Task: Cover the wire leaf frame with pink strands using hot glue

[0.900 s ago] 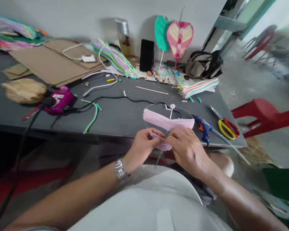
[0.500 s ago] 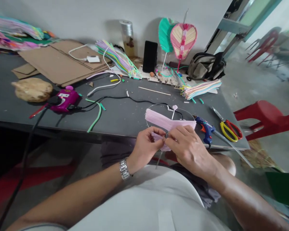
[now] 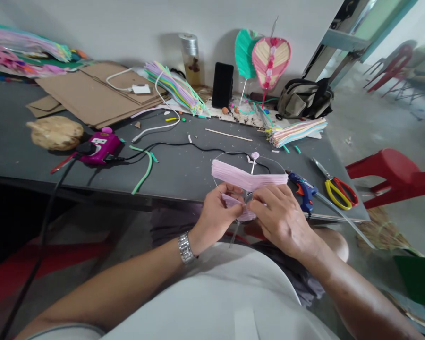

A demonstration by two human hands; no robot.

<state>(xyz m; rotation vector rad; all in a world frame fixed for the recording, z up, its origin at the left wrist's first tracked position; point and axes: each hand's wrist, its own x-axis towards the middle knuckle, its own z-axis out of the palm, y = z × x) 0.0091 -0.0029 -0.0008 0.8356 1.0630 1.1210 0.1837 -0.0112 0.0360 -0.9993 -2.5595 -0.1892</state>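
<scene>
Between my hands, at the table's front edge, is a fan: a thin round wire frame with rows of pale pink pipe cleaners across it. A small pink flower shape tops its white centre stem. My left hand, with a metal watch above it, pinches the lower pink section. My right hand has its fingers curled on the fan's right side, thumb and forefinger close to the middle. The fingertips partly hide the lower pink rows. Just right of the fan lies a blue glue gun with a long clear glue stick.
Yellow-and-red handled scissors lie at the right. Pipe cleaner bundles, cardboard, a phone and two finished fans stand or lie toward the wall. A purple power socket with a black cord sits left; a red stool is right.
My right hand has shifted slightly to the right, away from my left fingertips, and a small gap shows between them. The camera view has moved a little.
</scene>
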